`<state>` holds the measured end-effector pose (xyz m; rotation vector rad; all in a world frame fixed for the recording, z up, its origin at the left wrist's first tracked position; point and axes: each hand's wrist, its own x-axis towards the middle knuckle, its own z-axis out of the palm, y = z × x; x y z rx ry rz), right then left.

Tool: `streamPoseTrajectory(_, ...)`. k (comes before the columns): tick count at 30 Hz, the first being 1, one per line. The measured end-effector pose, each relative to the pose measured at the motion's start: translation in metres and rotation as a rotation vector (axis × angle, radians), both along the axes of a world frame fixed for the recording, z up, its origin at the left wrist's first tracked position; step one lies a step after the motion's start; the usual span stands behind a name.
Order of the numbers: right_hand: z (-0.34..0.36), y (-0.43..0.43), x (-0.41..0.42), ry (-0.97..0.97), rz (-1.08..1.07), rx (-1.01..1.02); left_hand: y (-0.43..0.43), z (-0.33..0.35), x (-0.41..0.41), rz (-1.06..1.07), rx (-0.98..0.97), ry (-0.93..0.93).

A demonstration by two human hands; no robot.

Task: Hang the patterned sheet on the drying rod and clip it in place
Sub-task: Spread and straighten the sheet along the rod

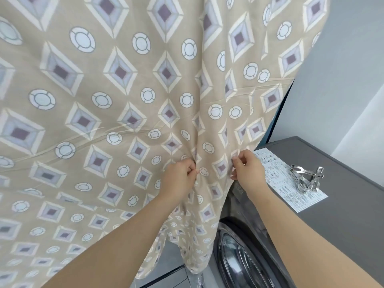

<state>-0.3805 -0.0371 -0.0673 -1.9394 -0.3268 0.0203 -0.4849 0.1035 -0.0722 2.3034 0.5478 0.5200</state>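
The patterned sheet point(116, 113), beige with diamonds and white circles, hangs in front of me and fills most of the view. The drying rod is out of sight above. My left hand point(178, 177) pinches a fold of the sheet near its lower middle. My right hand point(247, 169) pinches the sheet a little to the right, close to its right edge. Fabric bunches into creases between the two hands. Metal clips point(306, 178) lie on the washing machine's top, to the right of my right hand.
A grey washing machine point(340, 221) stands at the right, its round door point(241, 258) below my right forearm. A printed instruction sheet point(284, 190) lies on its top under the clips. A pale wall rises behind it.
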Motion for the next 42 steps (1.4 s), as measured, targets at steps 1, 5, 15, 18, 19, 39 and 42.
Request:
streamPoseTrajectory(1,-0.001,-0.003,0.003,-0.005,-0.024,-0.023,0.001,-0.001,-0.001,0.012,0.007,0.003)
streamPoseTrajectory(5,-0.004,-0.012,0.01,-0.017,-0.103,-0.054,-0.006,-0.003,0.006,-0.02,0.0,0.031)
streamPoseTrajectory(15,-0.007,-0.02,-0.001,0.082,-0.019,0.065,-0.012,-0.004,0.013,-0.024,-0.117,-0.051)
streamPoseTrajectory(18,-0.004,-0.02,-0.002,0.059,-0.066,0.012,-0.022,-0.002,0.018,-0.074,-0.165,-0.064)
streamPoseTrajectory(19,-0.001,-0.021,-0.003,0.051,-0.131,0.053,-0.025,-0.001,0.02,-0.079,-0.179,-0.068)
streamPoseTrajectory(39,0.013,-0.013,-0.01,-0.168,-0.08,-0.075,-0.007,0.022,0.001,-0.15,-0.184,-0.065)
streamPoseTrajectory(42,0.022,-0.003,-0.016,-0.117,-0.034,0.025,-0.005,0.048,-0.001,-0.169,-0.137,-0.138)
